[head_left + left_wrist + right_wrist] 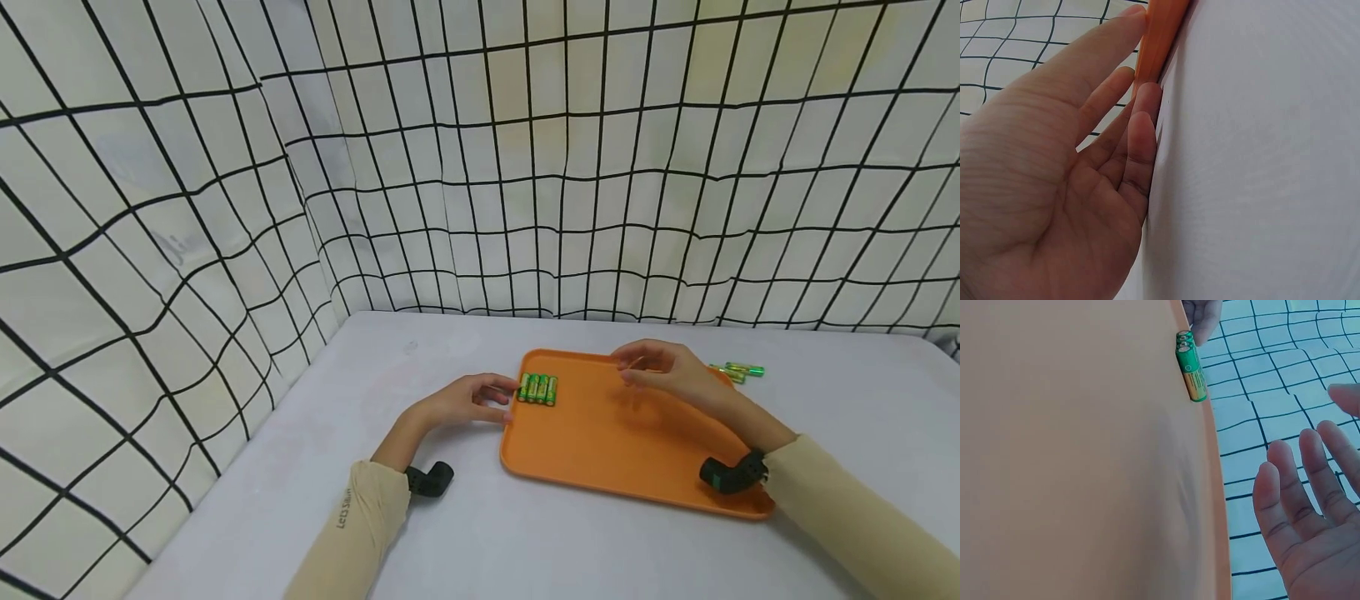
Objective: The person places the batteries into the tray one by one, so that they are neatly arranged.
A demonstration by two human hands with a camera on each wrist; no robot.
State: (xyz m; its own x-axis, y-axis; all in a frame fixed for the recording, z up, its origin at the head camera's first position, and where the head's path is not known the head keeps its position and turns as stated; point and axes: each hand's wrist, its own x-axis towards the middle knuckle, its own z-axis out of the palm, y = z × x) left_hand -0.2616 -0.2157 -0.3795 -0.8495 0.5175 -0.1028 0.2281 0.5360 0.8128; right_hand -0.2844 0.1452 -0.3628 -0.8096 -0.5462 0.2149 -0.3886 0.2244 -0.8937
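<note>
An orange tray (600, 454) lies on the white table, with several green-and-gold batteries (537, 389) side by side at its left end. My left hand (465, 402) is at the tray's left rim beside that row. In the left wrist view its thumb and fingers, loosely bent, reach the tray's edge (1163, 37). Over the tray's far side hovers my right hand (671, 375), fingers spread and relaxed. The right wrist view shows nothing in its palm (1319, 550), and the battery row (1191, 369) stands beyond it along the rim.
More green batteries (745, 369) lie loose on the table just past the tray's right end, partly behind the right forearm. A white backdrop with a black grid (570, 175) closes off the back and left of the table (450, 533).
</note>
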